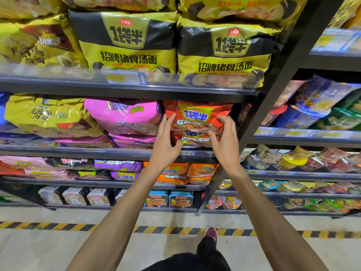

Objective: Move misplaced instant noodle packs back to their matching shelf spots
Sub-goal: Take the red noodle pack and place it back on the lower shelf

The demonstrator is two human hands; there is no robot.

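Note:
Two red noodle packs are stacked at the right end of the middle shelf (109,150), the upper red pack (197,116) lying on the lower red pack (195,140). My left hand (166,141) is at the stack's left side, next to the pink packs (123,116). Its fingers are straight against the upper pack's edge and its thumb is spread toward the lower pack. My right hand (224,137) grips the upper red pack's right part with curled fingers, the thumb on its front.
Yellow-and-black packs (129,44) fill the shelf above, and a yellow pack (46,114) lies left of the pink ones. Orange (201,171) and purple packs (119,169) sit below. A black upright (273,90) borders the red stack; cup noodles (304,116) fill the right bay.

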